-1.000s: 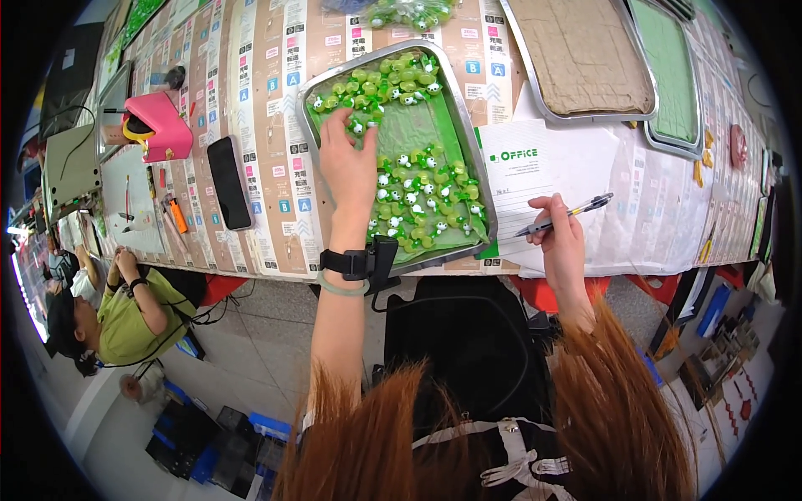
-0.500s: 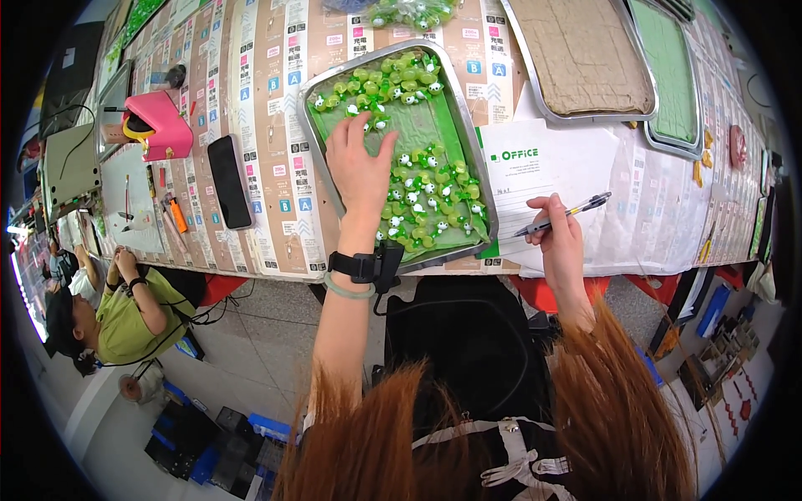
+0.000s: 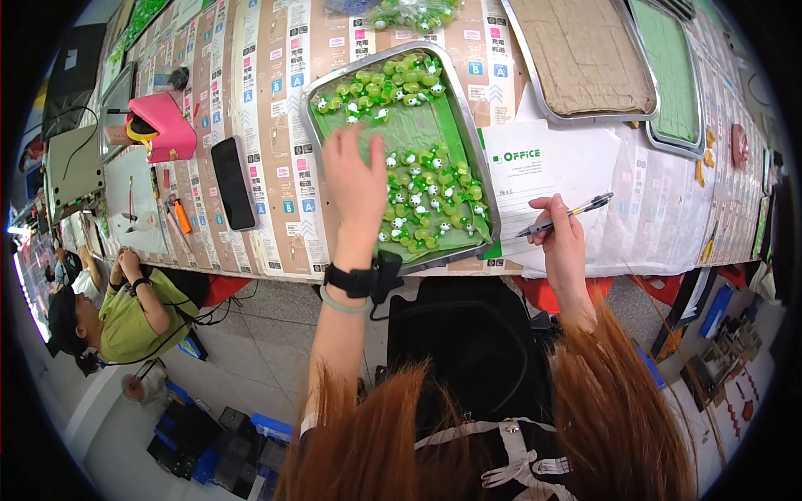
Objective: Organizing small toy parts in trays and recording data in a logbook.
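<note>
A metal tray [image 3: 307,111] with a green bottom holds several small green figures with white heads. One group of figures [image 3: 407,79] lies at its far end and another group of figures [image 3: 434,200] at its near right; bare green shows between them. My left hand [image 3: 355,179] is over the tray's left side, fingers spread and thumb apart, with nothing seen in it. Its fingertips are just short of the far group. In my right hand [image 3: 558,238] is a grey and black pen [image 3: 593,203], held slanted above a white notepad sheet [image 3: 535,179] with green print.
At the back right stand a brown-lined tray [image 3: 589,63] and a green-lined tray [image 3: 675,92]. A bag of green figures [image 3: 413,12] lies beyond my tray. To the left are a black phone [image 3: 233,184] and a pink holder [image 3: 167,125]. A person in green [image 3: 146,321] sits farther left.
My left hand has drawn back slightly toward me, away from the far group, and its fingers are no longer among those figures. The right hand and pen have barely moved.
</note>
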Demonstrator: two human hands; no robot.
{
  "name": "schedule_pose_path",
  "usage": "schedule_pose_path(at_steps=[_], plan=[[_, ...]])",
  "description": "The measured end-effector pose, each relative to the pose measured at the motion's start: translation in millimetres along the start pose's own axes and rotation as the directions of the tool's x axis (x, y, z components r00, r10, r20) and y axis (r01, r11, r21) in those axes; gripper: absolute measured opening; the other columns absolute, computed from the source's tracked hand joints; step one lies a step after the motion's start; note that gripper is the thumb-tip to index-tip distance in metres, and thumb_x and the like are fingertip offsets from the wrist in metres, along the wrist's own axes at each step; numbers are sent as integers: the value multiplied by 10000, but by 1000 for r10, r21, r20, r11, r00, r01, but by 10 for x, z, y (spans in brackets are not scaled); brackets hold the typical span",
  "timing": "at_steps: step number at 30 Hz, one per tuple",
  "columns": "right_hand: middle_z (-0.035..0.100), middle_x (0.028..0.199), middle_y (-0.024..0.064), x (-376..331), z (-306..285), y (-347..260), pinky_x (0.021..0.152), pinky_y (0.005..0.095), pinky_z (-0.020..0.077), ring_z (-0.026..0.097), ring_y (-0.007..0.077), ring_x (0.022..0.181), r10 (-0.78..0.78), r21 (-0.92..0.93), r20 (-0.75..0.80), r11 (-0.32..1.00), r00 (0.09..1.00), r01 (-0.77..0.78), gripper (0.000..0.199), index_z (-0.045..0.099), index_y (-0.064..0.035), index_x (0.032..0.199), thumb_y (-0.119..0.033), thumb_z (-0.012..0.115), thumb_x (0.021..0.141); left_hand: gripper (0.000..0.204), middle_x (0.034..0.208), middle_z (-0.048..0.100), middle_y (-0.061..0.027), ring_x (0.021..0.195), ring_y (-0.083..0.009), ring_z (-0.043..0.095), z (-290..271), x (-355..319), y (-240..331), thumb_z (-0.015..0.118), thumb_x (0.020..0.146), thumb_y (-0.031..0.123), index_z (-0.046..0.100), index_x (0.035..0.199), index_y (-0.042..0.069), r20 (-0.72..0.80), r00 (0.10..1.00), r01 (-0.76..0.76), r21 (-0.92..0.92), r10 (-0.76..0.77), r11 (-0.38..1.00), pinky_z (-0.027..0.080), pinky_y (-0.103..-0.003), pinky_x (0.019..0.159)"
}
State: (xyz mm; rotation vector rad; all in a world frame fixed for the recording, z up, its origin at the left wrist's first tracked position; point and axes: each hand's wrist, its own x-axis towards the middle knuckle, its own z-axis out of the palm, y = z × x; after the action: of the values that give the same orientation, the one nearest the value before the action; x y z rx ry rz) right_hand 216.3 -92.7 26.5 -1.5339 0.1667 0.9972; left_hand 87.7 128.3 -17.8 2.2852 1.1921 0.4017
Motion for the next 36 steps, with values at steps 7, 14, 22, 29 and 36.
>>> schedule_pose_path(at_steps=[7, 14, 22, 29, 36], plan=[[401, 561, -20, -26, 26, -11, 519, 190, 315, 385, 54, 532, 6, 11, 0, 1000, 1000, -6, 347, 543, -11, 852, -315, 380, 884, 250, 881, 500, -133, 838, -301, 494, 19, 343, -98, 548, 714, 112, 515, 947, 29, -183, 980, -33, 216, 74, 976, 414, -393, 683], [402, 560, -19, -8, -54, 2, 525, 191, 314, 383, 57, 535, 2, 34, -23, 999, 1000, -1, 349, 544, -9, 854, -314, 378, 885, 347, 898, 496, -130, 878, -306, 476, -178, 101, 28, 610, 693, 191, 502, 977, 24, 245, 964, 47, 235, -106, 971, 375, -403, 763], [398, 556, -18, 3, 7, -10, 525, 194, 313, 378, 57, 538, 2, 25, -7, 1000, 1000, -2, 343, 542, -7, 859, -305, 374, 886, 374, 950, 477, -150, 881, -304, 469, 178, 347, -24, 608, 689, 182, 474, 990, 4, -147, 988, -32, 66, 42, 997, 366, -382, 780], [395, 557, -18, 0, -38, -9, 529, 195, 312, 374, 58, 538, 10, 18, -27, 1000, 1000, -9, 343, 545, -8, 850, -307, 380, 883, 294, 922, 488, -157, 857, -292, 475, 29, 215, -30, 591, 684, 144, 503, 939, 28, 212, 972, 64, 184, -103, 981, 365, -388, 753], [383, 568, -15, -5, 2, -33, 535, 206, 326, 368, 66, 538, -3, 24, -23, 1000, 1000, 4, 351, 541, -3, 857, -310, 373, 885, 238, 890, 524, -109, 867, -270, 475, -139, 386, -167, 595, 679, 137, 538, 889, 41, -192, 950, -190, 273, 247, 943, 341, -392, 777]])
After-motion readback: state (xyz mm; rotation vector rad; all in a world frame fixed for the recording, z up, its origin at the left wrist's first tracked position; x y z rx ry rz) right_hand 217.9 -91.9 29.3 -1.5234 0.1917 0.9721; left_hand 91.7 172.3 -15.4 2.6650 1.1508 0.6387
